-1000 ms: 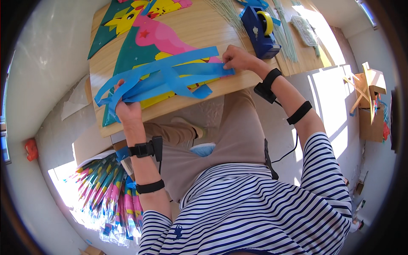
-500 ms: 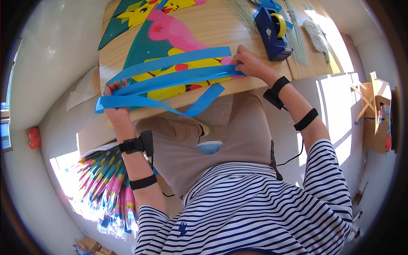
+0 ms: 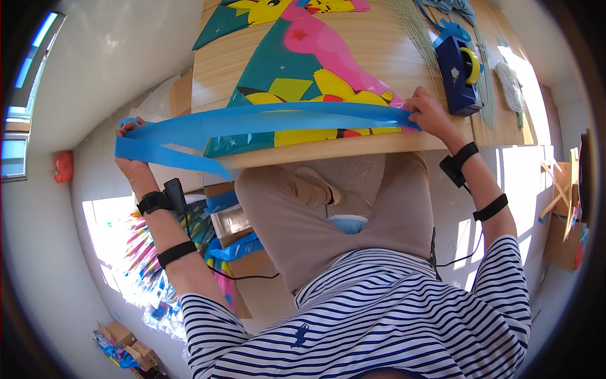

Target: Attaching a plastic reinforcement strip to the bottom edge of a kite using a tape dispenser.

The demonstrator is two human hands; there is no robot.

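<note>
A long blue ribbon point(image 3: 189, 131) stretches in folded lengths across the table's near edge. My left hand point(image 3: 131, 146) is closed around its left end, out past the table's left side, and a small loop sticks up by the fingers. A loose length slants down below the ribbon. At the other end, my right hand point(image 3: 430, 115) pinches the ribbon between thumb and fingers, beside the near right corner of a printed triangular sheet point(image 3: 271, 72). This sheet, green, pink and yellow with cartoon figures, lies flat beneath the ribbon, which covers part of it.
Right of the sheet stands a dark blue tape dispenser point(image 3: 456, 79) with a yellow roll point(image 3: 470, 66). Thin pale rods point(image 3: 410, 31) and a clear plastic packet point(image 3: 509, 82) lie nearby. Colourful wrapped bundles point(image 3: 148, 252) rest low at my left, beside an open box with blue plastic.
My left hand has moved outward to the left, drawing the ribbon's lengths straighter and closer together. My right hand still pinches its end near the sheet's corner. The view has shifted left.
</note>
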